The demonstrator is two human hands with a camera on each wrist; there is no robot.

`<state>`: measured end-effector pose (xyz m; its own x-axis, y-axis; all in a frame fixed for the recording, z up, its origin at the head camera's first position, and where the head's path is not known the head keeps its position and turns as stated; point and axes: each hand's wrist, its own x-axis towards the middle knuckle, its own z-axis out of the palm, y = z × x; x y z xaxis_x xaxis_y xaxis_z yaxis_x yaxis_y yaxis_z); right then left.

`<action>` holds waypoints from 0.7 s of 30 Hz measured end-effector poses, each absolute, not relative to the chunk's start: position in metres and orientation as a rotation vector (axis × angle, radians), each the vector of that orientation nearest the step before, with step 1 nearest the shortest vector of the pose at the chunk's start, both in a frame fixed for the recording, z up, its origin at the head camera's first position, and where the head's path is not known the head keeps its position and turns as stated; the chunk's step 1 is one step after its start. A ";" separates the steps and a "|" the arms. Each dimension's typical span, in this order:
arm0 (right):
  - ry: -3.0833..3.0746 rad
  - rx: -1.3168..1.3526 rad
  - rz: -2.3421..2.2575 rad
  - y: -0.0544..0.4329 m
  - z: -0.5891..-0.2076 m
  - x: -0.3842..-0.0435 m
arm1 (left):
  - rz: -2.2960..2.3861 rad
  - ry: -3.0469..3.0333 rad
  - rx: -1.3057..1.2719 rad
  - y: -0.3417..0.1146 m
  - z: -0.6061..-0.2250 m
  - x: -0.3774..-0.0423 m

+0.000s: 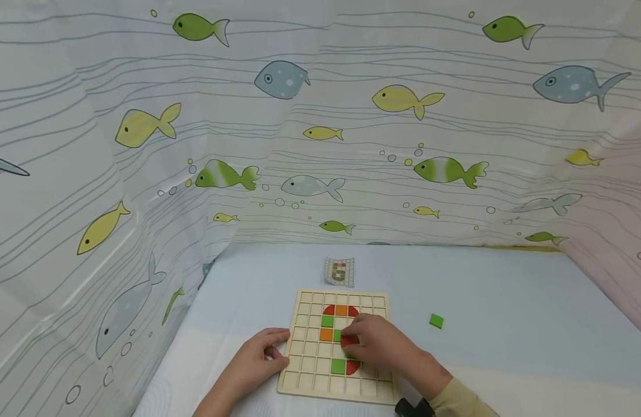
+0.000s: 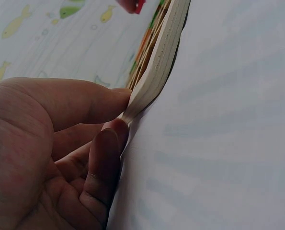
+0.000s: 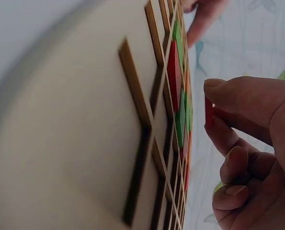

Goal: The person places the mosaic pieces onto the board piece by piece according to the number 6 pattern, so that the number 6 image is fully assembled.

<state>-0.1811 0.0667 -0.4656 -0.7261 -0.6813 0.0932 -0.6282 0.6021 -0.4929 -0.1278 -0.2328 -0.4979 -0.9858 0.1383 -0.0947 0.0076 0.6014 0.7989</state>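
A wooden grid board [image 1: 310, 347] lies on the table with red, green and orange pieces set in its squares. My left hand [image 1: 255, 359] holds the board's left edge; the thumb and fingertips touch the rim in the left wrist view. Over the right part of the pattern, my right hand [image 1: 378, 341] pinches a small red piece [image 3: 209, 112] between thumb and finger. In the right wrist view this piece is apart from the board's surface. The hand hides some squares from the head view. An orange square [image 1: 326, 334] and a green square [image 1: 338, 366] sit in the grid.
Behind the board lies a small pattern card [image 1: 339, 272] with a printed coloured design. A loose green square [image 1: 436, 321] rests on the table right of the board. A fish-patterned curtain [image 1: 352, 162] encloses the back and left sides.
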 end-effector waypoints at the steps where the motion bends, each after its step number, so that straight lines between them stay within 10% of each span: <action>1: 2.706 -1.137 -0.768 0.064 -0.466 -0.180 | 1.333 2.678 0.124 -0.233 -0.498 -0.128; 21: 2.618 -1.340 -0.685 0.028 -0.469 -0.161 | 1.365 2.668 0.125 -0.230 -0.493 -0.126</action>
